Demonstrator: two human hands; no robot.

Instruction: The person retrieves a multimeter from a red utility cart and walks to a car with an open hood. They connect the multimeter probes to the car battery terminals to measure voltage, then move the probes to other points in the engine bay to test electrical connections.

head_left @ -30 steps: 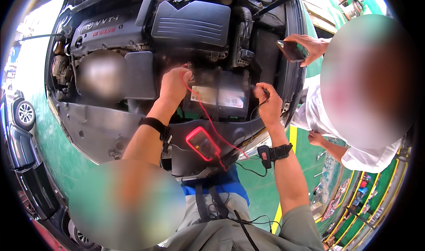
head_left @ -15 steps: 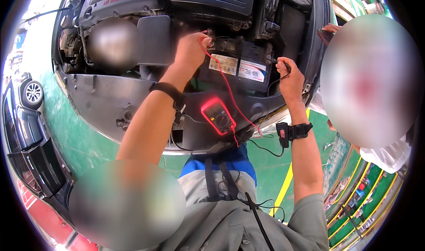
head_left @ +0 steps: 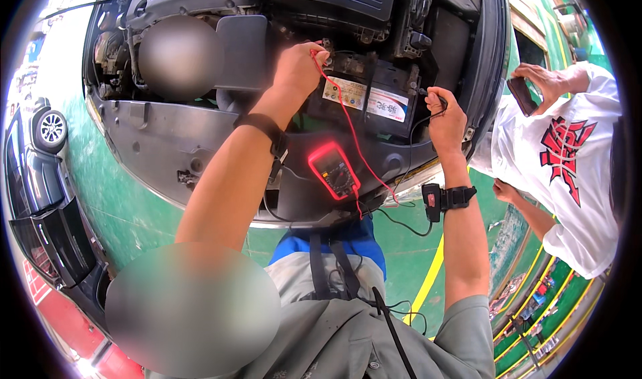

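Observation:
A car battery (head_left: 386, 108) with a label on its front sits in the open engine bay. My left hand (head_left: 297, 70) is closed on the red test probe, its fingers beside the battery's left terminal (head_left: 328, 46). At the right terminal (head_left: 414, 84), my right hand (head_left: 447, 119) pinches the black test probe; both tips are too small to tell whether they touch metal. A red-framed multimeter (head_left: 334, 170) lies tilted on the front panel. From it the red lead (head_left: 346, 115) climbs to my left hand and the black lead (head_left: 410, 133) to my right.
A ribbed black air filter box (head_left: 331, 1) and the engine cover (head_left: 190, 1) lie beyond the battery. To the right stands a person in a white shirt (head_left: 568, 151), holding a phone (head_left: 523, 95). A dark car (head_left: 47, 212) is at far left on the green floor.
The view has shifted slightly, so the engine bay sits a little lower and further right. Both hands keep their grips near the terminals. The person's phone shows more fully.

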